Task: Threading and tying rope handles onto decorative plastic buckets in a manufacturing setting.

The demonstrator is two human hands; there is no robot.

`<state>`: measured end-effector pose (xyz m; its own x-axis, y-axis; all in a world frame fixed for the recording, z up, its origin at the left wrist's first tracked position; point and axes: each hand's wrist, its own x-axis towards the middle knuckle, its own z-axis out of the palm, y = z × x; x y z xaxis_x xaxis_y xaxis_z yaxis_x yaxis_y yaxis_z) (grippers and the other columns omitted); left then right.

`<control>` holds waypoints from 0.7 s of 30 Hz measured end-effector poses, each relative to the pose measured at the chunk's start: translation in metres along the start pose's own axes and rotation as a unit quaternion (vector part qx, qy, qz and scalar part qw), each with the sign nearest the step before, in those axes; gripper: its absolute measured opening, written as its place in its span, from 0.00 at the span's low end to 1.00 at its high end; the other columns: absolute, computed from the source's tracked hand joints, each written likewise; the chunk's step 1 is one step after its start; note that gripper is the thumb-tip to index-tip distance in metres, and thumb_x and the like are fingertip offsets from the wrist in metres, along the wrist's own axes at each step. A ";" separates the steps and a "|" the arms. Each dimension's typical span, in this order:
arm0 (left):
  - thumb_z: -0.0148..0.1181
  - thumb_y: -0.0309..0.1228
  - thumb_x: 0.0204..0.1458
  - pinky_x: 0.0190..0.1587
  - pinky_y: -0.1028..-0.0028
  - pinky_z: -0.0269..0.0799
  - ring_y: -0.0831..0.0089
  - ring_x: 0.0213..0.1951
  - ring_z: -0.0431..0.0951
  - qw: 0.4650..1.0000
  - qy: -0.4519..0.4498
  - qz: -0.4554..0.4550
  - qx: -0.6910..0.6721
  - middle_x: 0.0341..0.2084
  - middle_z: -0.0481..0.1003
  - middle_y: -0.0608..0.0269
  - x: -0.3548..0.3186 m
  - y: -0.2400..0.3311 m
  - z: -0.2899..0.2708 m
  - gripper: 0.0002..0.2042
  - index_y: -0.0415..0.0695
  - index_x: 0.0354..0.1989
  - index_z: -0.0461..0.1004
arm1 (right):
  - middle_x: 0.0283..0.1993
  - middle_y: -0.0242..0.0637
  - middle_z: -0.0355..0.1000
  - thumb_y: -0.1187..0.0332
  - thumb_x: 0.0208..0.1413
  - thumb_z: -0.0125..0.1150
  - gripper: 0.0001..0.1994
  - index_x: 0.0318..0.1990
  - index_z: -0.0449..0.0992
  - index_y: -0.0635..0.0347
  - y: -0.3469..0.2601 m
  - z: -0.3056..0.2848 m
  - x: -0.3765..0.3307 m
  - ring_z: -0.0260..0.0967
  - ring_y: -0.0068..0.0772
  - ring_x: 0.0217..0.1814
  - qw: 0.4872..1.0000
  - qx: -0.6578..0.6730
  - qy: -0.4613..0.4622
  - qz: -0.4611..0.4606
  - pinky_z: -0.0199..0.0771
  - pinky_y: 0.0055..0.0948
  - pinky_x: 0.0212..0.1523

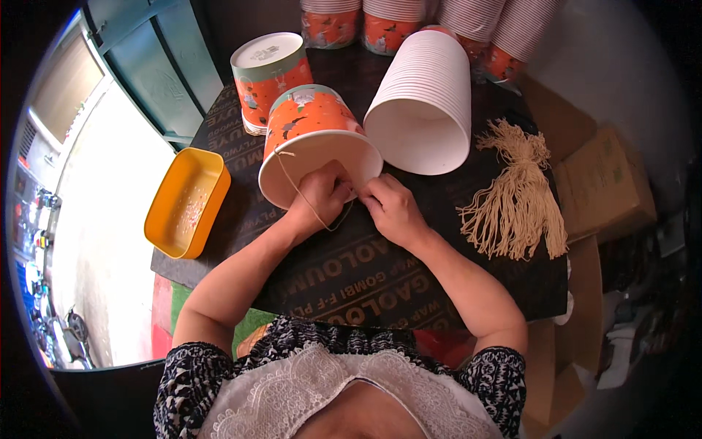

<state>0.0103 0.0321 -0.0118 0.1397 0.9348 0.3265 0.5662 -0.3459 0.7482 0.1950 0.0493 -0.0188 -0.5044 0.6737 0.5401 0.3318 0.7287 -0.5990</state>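
An orange paper bucket (311, 121) lies on its side on a dark board (365, 271), its white open mouth toward me. My left hand (319, 196) grips the bucket's lower rim, fingers curled inside. A tan string (292, 183) runs from the rim's left side down across this hand. My right hand (389, 208) pinches the string's other end at the rim, right beside my left hand.
A stack of nested white buckets (428, 102) lies on its side to the right. An upturned bucket (267, 73) stands behind. A bundle of tan strings (519, 197) lies at the right, a yellow tray (186, 201) at the left. Cardboard boxes (603, 183) sit beyond the board.
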 end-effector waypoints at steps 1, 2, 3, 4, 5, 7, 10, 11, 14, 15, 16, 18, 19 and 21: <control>0.58 0.28 0.51 0.38 0.68 0.71 0.62 0.34 0.76 1.000 -0.013 -0.007 0.010 0.28 0.75 0.52 0.000 -0.002 -0.001 0.07 0.37 0.34 0.72 | 0.32 0.47 0.68 0.78 0.50 0.57 0.04 0.31 0.68 0.64 -0.001 0.000 -0.001 0.66 0.53 0.38 1.000 -0.011 -0.003 -0.006 0.68 0.46 0.38; 0.58 0.28 0.51 0.38 0.68 0.71 0.62 0.34 0.76 1.000 -0.011 -0.008 0.009 0.28 0.75 0.52 0.000 -0.002 -0.001 0.07 0.37 0.34 0.72 | 0.32 0.47 0.68 0.78 0.50 0.57 0.04 0.31 0.68 0.64 -0.002 0.001 -0.001 0.66 0.53 0.38 1.000 -0.011 -0.005 -0.007 0.68 0.46 0.38; 0.58 0.27 0.50 0.38 0.67 0.71 0.62 0.34 0.76 1.000 -0.004 -0.005 0.014 0.28 0.75 0.52 0.001 -0.001 -0.001 0.07 0.37 0.33 0.72 | 0.32 0.47 0.68 0.79 0.49 0.58 0.04 0.31 0.69 0.65 -0.003 0.001 -0.002 0.67 0.52 0.38 1.000 -0.022 0.000 -0.014 0.68 0.44 0.38; 0.57 0.27 0.49 0.38 0.67 0.71 0.62 0.34 0.76 1.000 0.001 -0.001 0.019 0.28 0.75 0.52 0.001 -0.001 -0.001 0.06 0.37 0.33 0.72 | 0.32 0.47 0.68 0.80 0.48 0.58 0.05 0.31 0.69 0.65 -0.004 0.002 -0.002 0.68 0.51 0.38 0.999 -0.033 0.005 -0.020 0.69 0.41 0.38; 0.57 0.27 0.49 0.38 0.67 0.71 0.62 0.34 0.76 1.000 0.002 -0.002 0.018 0.28 0.75 0.52 0.001 -0.002 -0.001 0.06 0.37 0.33 0.72 | 0.32 0.47 0.68 0.80 0.48 0.58 0.05 0.31 0.69 0.65 -0.005 0.003 -0.003 0.68 0.51 0.38 0.999 -0.034 0.004 -0.021 0.69 0.41 0.38; 0.56 0.26 0.47 0.39 0.66 0.71 0.59 0.34 0.76 1.000 0.009 -0.006 0.016 0.29 0.75 0.50 0.001 -0.003 0.000 0.07 0.36 0.33 0.72 | 0.33 0.45 0.65 0.78 0.50 0.56 0.02 0.30 0.69 0.65 -0.006 0.004 -0.004 0.66 0.52 0.38 0.999 -0.038 0.001 -0.026 0.68 0.44 0.38; 0.56 0.26 0.47 0.39 0.65 0.71 0.56 0.35 0.77 0.997 0.017 -0.045 0.068 0.29 0.75 0.47 0.003 -0.006 0.000 0.08 0.35 0.33 0.72 | 0.34 0.44 0.63 0.78 0.49 0.54 0.02 0.30 0.69 0.66 -0.012 0.002 -0.006 0.65 0.49 0.37 0.996 -0.084 -0.003 -0.036 0.67 0.42 0.38; 0.56 0.26 0.47 0.39 0.65 0.71 0.56 0.35 0.77 0.996 0.017 -0.045 0.069 0.29 0.75 0.47 0.002 -0.005 0.000 0.08 0.35 0.33 0.72 | 0.34 0.44 0.63 0.78 0.49 0.54 0.02 0.30 0.69 0.66 -0.012 0.002 -0.006 0.65 0.49 0.37 0.996 -0.083 -0.003 -0.037 0.67 0.42 0.38; 0.56 0.27 0.47 0.38 0.64 0.71 0.53 0.35 0.77 0.996 0.039 -0.049 0.070 0.28 0.75 0.46 0.004 0.002 0.000 0.09 0.34 0.34 0.73 | 0.35 0.44 0.62 0.78 0.46 0.53 0.02 0.29 0.70 0.67 -0.010 0.001 -0.006 0.64 0.46 0.36 0.987 -0.137 0.006 -0.087 0.67 0.39 0.37; 0.56 0.27 0.46 0.34 0.63 0.71 0.53 0.31 0.77 0.997 0.040 -0.029 0.067 0.26 0.75 0.45 0.004 0.005 -0.002 0.08 0.34 0.31 0.73 | 0.35 0.44 0.62 0.79 0.45 0.53 0.03 0.29 0.70 0.67 -0.009 0.000 -0.006 0.64 0.46 0.36 0.984 -0.147 0.003 -0.096 0.67 0.39 0.37; 0.57 0.26 0.45 0.30 0.62 0.70 0.53 0.28 0.78 0.997 0.041 -0.009 0.064 0.24 0.75 0.45 0.005 0.006 -0.004 0.07 0.34 0.29 0.74 | 0.34 0.44 0.61 0.79 0.44 0.53 0.03 0.29 0.71 0.67 -0.009 -0.001 -0.006 0.64 0.45 0.36 0.982 -0.157 0.001 -0.105 0.67 0.39 0.38; 0.58 0.28 0.45 0.29 0.63 0.70 0.56 0.27 0.77 0.998 0.034 -0.017 0.059 0.22 0.75 0.48 0.004 0.002 -0.007 0.08 0.34 0.29 0.74 | 0.34 0.45 0.61 0.79 0.45 0.53 0.03 0.29 0.72 0.67 -0.009 0.000 -0.005 0.64 0.46 0.37 0.980 -0.172 -0.002 -0.102 0.67 0.39 0.38; 0.59 0.29 0.46 0.28 0.64 0.70 0.60 0.25 0.77 0.998 0.029 -0.027 0.054 0.21 0.75 0.50 0.003 0.000 -0.009 0.09 0.34 0.29 0.74 | 0.34 0.45 0.61 0.80 0.45 0.53 0.04 0.30 0.72 0.67 -0.009 0.000 -0.005 0.63 0.46 0.38 0.978 -0.185 -0.006 -0.099 0.67 0.40 0.38; 0.58 0.30 0.48 0.28 0.67 0.70 0.65 0.25 0.76 0.998 -0.009 -0.063 -0.003 0.22 0.75 0.55 0.004 -0.002 -0.014 0.09 0.34 0.30 0.74 | 0.34 0.45 0.61 0.80 0.45 0.53 0.05 0.30 0.73 0.66 -0.007 0.001 -0.006 0.63 0.46 0.38 0.978 -0.184 -0.004 -0.097 0.67 0.40 0.39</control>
<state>-0.0018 0.0352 -0.0034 0.0823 0.9722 0.2191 0.5754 -0.2258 0.7861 0.1944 0.0398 -0.0186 -0.5927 0.5180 0.6167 0.4922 0.8391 -0.2318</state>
